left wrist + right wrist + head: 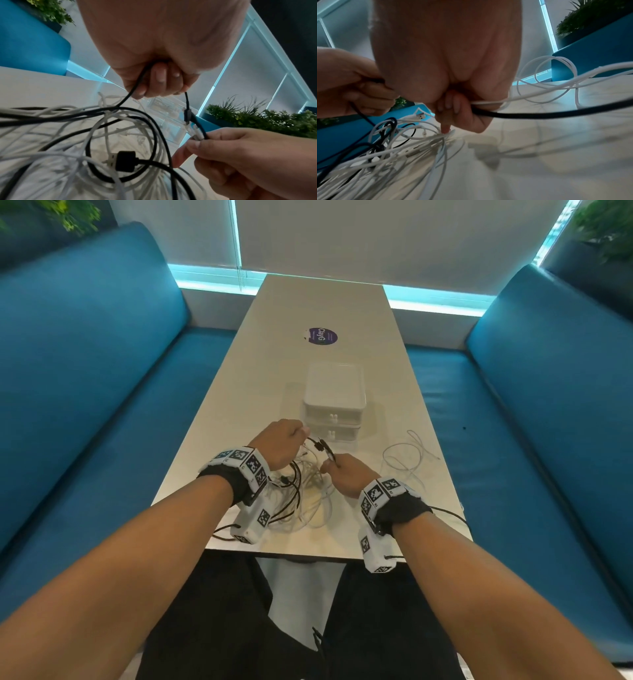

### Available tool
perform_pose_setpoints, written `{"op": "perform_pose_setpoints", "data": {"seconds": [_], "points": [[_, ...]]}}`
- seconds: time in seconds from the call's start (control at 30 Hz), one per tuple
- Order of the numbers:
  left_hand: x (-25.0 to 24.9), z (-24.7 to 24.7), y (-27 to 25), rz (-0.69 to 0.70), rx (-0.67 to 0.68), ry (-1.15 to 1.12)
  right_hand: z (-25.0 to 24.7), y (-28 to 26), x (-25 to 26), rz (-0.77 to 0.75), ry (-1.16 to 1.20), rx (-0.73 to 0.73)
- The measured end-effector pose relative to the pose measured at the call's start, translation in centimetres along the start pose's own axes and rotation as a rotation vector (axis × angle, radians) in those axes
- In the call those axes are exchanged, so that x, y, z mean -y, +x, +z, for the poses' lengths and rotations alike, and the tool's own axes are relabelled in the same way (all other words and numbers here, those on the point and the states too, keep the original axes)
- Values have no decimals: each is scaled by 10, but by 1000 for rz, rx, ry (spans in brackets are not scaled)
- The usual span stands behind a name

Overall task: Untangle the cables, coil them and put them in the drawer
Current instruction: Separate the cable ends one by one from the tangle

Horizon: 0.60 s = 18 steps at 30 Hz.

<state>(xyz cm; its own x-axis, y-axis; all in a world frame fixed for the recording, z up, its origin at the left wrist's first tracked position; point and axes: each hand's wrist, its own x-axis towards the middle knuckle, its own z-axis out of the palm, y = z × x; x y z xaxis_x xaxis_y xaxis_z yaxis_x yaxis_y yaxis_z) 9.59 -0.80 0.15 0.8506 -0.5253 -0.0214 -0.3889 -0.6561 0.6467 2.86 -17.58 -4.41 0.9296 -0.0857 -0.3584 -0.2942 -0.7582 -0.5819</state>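
A: Logging hand positions first. In the head view we see the left hand [279, 444] and right hand [346, 474] raised just above the tangle of cables [301, 501] at lower centre of the white table [260, 364]. The drawer unit [334, 402] sits just beyond the hands, both drawers closed. A loose white cable [406, 457] lies apart, to the right of centre.

B: Grip states? We note the left wrist view shows the left hand's fingers [160, 75] curled round a black cable [135, 86], its plug [187, 115] dangling below the fist. The right hand pinches black and white strands together.

A: Agreed. Only the right wrist view shows the right index finger [445, 127] pointing down onto the white strands, and a white USB plug [420, 116] left of centre. The head view hides both.
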Motion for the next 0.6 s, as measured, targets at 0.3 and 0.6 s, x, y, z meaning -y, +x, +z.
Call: {"op": "perform_pose_setpoints", "data": {"seconds": [0.3,0.6], "points": [[-13,27,-5,20,161,37,-14,-15,3,29,265,-291],[-30,58,-13,61,130,-36,-21,-23,-5,-78,278,-285]]}}
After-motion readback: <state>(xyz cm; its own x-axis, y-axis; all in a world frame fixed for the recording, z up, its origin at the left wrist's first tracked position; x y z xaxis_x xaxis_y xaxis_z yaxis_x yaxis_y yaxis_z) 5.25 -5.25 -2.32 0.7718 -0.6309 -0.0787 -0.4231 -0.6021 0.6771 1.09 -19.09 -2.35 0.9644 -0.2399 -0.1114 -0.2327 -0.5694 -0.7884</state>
